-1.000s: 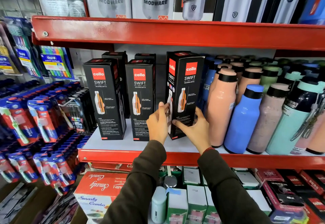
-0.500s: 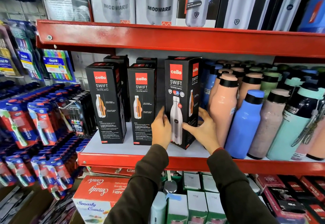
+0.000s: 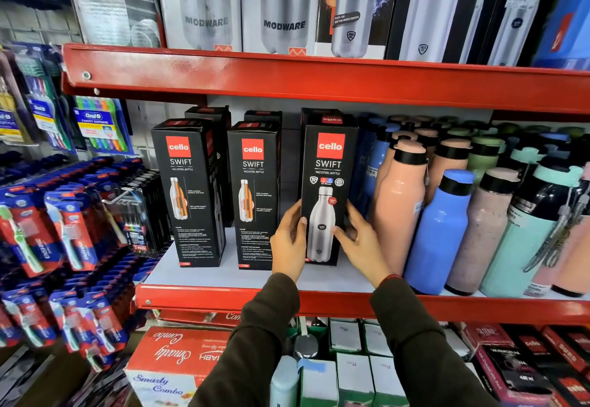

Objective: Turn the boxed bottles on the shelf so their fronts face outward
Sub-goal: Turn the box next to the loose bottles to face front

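Note:
Three black Cello Swift bottle boxes stand in a row on the white shelf [image 3: 223,274]. The right box [image 3: 327,164] shows its front with a silver bottle picture, squarely toward me. My left hand [image 3: 289,240] holds its lower left side and my right hand [image 3: 359,242] grips its lower right side. The left box [image 3: 186,192] and the middle box [image 3: 253,195] stand untouched and show a panel with a cut-away bottle and small text. More black boxes stand behind them, mostly hidden.
Loose bottles in peach [image 3: 400,202], blue [image 3: 439,234] and mint crowd the shelf right of the held box. A red shelf edge [image 3: 319,82] runs overhead with silver bottle boxes above. Toothbrush packs [image 3: 64,231] hang at the left. Cartons sit below.
Both hands have turned the right box on the shelf: its corner faced me before, and now its silver-bottle front faces straight out. The other two boxes stayed put.

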A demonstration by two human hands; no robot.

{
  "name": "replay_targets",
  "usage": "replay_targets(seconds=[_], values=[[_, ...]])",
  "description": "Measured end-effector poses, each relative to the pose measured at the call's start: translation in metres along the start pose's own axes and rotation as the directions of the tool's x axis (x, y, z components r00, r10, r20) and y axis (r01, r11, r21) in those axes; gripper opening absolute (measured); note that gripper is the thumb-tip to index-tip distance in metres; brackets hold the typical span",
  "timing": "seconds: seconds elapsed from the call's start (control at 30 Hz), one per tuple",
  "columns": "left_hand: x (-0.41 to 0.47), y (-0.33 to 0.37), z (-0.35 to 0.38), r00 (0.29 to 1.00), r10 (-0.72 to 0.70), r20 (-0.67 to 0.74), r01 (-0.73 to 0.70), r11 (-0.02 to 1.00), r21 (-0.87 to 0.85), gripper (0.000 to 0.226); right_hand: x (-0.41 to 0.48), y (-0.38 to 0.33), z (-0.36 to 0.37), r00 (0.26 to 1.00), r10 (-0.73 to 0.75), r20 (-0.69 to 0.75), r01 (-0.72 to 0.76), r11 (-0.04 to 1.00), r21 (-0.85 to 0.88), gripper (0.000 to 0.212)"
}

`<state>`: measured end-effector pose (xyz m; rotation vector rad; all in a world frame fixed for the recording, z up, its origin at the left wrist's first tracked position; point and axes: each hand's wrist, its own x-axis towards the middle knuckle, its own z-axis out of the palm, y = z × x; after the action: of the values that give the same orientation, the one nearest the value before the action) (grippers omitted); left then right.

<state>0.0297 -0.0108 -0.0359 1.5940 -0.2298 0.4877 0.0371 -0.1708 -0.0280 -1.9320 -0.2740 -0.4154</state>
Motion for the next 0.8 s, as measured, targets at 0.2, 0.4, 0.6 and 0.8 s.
replay_targets(seconds=[0.2,0.4,0.6,0.8], values=[[0.001,-0.007,0.003,1.0,-0.014,-0.014,0.015,0.997,0.076,0.045,0.001,0.005,0.008,0.998,0.064,0.002,-0.064,0.997,-0.044,0.069],[0.002,-0.014,0.006,0.999,-0.035,-0.042,0.041,0.987,0.153,0.046,0.005,0.008,0.015,0.997,0.071,0.001,-0.071,0.995,-0.067,0.069],[0.003,-0.014,0.007,0.999,-0.035,-0.029,0.039,0.985,0.17,0.045,0.003,0.011,0.016,0.996,0.081,-0.034,-0.083,0.995,-0.057,0.07],[-0.003,-0.013,0.007,0.999,-0.046,-0.023,0.049,0.981,0.188,0.047,0.0,0.008,0.017,0.991,0.067,-0.118,-0.07,0.997,-0.02,0.067]])
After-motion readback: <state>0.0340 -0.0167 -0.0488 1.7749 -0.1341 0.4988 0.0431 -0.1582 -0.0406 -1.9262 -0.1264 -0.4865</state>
